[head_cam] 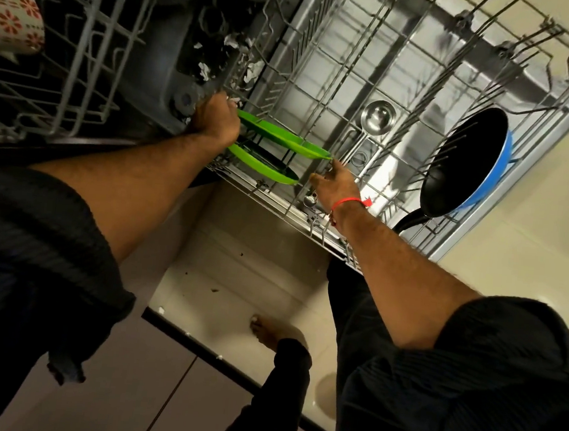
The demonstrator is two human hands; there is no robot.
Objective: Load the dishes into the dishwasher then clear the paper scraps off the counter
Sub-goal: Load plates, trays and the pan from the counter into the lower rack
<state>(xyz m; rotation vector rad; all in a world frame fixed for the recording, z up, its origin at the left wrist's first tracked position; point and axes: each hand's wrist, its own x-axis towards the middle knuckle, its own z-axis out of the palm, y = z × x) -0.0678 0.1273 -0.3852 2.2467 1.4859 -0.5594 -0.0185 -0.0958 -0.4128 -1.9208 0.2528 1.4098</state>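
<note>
Clearly mid-load, at the pulled-out grey wire lower rack (424, 55) of the dishwasher. Two bright green plastic plates: upper green plate (283, 136) and lower green plate (263, 165), both on edge between the tines, long axes running from left hand toward right hand.

Left hand (215, 120) sits at the upper plate's far-left rim, fingers curled out of sight on the far side; it appears to grip the rim, though contact is hidden. Right hand (336, 182) is at the opposite end, fingertips loosely apart, touching or just beside the upper plate's tip; cannot tell which.

Judgement: plates lie between the two hands; left is nearer for seating them.

Also racked: steel ladle (376, 115), black frying pan with blue outside (463, 162). White paper scraps (251, 71) lie in the tub behind.
</note>
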